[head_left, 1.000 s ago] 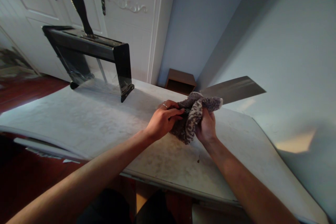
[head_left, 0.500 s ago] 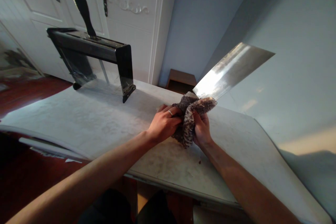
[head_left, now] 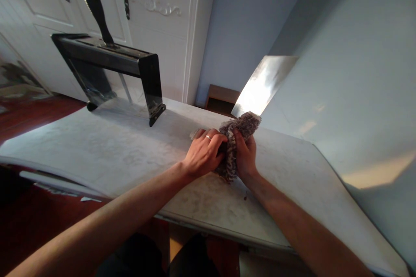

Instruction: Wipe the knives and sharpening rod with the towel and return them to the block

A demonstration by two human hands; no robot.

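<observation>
A shaggy grey-brown cloth (head_left: 244,124) is bunched between my hands over the white table. Out of its far side rises a wide, shiny metal blade (head_left: 264,84), tilted up and away. My left hand (head_left: 204,149), with a ring on one finger, is closed at the blade's near end, apparently round its handle, which the fingers and cloth hide. A small pale end (head_left: 194,133) shows beyond those fingers. My right hand (head_left: 245,153) pinches the cloth, thumb on top, against the base of the blade.
A black frame-like tool (head_left: 107,54) with an upright black handle and clear side stands on the white table (head_left: 136,147) at the far left. White cabinet doors (head_left: 165,43) stand behind it. A brown box-like piece (head_left: 222,95) lies beyond the far edge, and a wall (head_left: 351,95) rises at right.
The blade has swung left and now looks narrower and shorter. The cloth's loose fold has shifted up round the blade's base with my right hand. My left hand has hardly moved.
</observation>
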